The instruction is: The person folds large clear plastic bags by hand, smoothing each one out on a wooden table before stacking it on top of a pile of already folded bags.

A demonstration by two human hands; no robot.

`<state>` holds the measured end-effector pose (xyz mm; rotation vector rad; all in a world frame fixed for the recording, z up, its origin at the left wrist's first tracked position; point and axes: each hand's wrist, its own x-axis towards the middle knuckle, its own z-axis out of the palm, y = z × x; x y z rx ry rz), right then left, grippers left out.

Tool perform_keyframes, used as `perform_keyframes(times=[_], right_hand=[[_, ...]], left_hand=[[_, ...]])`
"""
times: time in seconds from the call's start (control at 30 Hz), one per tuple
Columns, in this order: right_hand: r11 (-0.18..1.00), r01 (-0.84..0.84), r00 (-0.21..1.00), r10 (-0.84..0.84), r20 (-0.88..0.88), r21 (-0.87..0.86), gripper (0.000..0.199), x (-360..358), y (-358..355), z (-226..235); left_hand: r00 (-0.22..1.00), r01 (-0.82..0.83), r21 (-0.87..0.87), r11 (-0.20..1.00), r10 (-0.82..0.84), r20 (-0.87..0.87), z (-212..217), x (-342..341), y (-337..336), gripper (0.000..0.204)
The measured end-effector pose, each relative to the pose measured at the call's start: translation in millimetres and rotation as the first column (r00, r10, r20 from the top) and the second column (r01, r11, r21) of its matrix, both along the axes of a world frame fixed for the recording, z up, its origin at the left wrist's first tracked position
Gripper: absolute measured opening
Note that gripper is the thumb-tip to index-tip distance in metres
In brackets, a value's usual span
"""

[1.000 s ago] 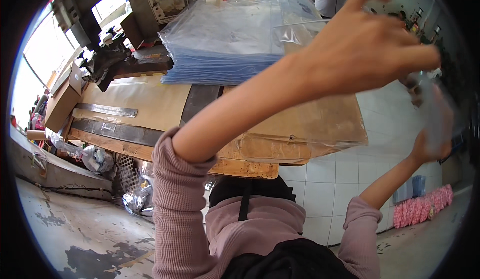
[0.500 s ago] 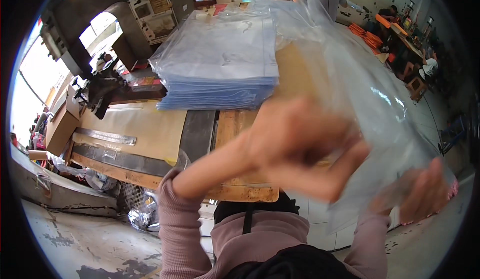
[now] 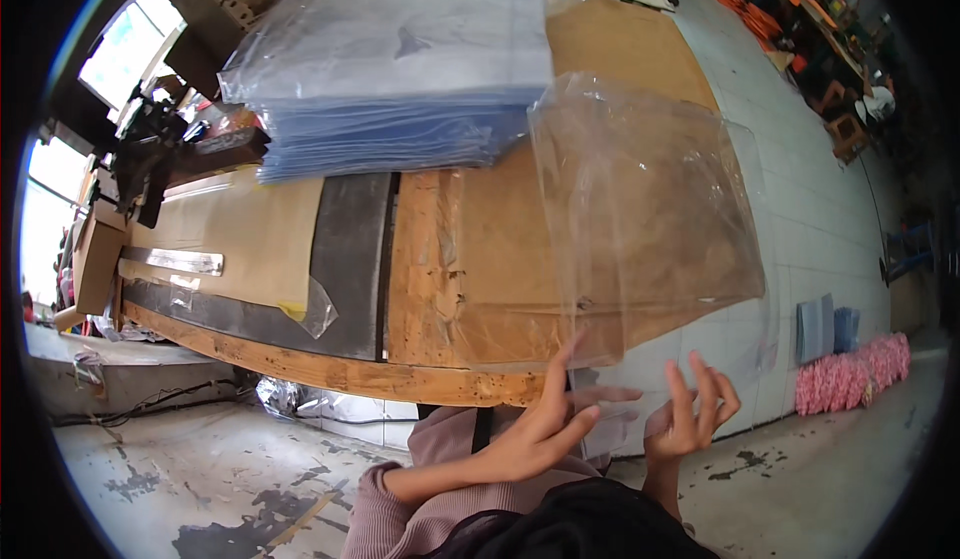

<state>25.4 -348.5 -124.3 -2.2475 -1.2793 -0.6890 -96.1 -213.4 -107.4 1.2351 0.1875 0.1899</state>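
Note:
A clear plastic sheet (image 3: 660, 209) lies loosely over the right part of the table and hangs past its near right edge. My left hand (image 3: 545, 429) is at the sheet's near left corner, index finger stretched up against the plastic and the other fingers apart. To the right, my right hand (image 3: 690, 409) is raised beside the sheet's near edge, fingers spread and slightly bent. Whether it touches the clear film I cannot tell. Beyond them stands a thick stack of bluish clear plastic sheets (image 3: 390, 124).
The table's wooden edge (image 3: 300, 364) runs in front of me. On its left lie a metal ruler (image 3: 172, 261) and a black strip (image 3: 355, 269). A dark machine (image 3: 150, 154) stands at far left. Pink bundles (image 3: 850, 374) lie on the floor at right; people work at far right.
The large plastic sheet came down from the raised right side onto the table. My left hand moved back toward me and opened; my right hand moved left. The view tilted downward.

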Motion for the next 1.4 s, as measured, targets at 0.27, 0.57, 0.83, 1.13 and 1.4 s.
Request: perform_keyframes(times=[0.27,0.57,0.83,1.13,1.4], right_hand=[[0.965,-0.155,0.977,0.118,0.178,0.211,0.021,-10.1,-43.1,-37.3],[0.961,-0.22,0.972,0.202,0.117,0.169,0.016,-13.7,-45.3,-41.7],[0.907,-0.352,0.83,0.19,-0.524,-0.23,0.04,13.2,-15.3,2.4],[0.823,-0.392,0.918,0.376,-0.122,-0.411,0.046,95.9,71.6,23.0],[0.897,-0.44,0.741,0.342,-0.578,-0.034,0.03,128.5,177.0,22.6]], left_hand=[[0.999,0.026,-0.184,0.983,-0.019,0.036,-24.7,26.6,-14.6,0.065],[0.995,-0.075,0.065,0.995,0.079,-0.057,-32.9,18.0,-20.3,0.062],[0.966,0.045,0.486,0.873,0.087,-0.245,-32.9,10.3,-22.8,0.068],[0.995,-0.022,0.369,0.929,0.056,-0.081,-21.7,17.7,-20.2,0.063],[0.981,-0.037,0.183,0.982,0.07,-0.179,-12.2,3.5,-19.9,0.056]])
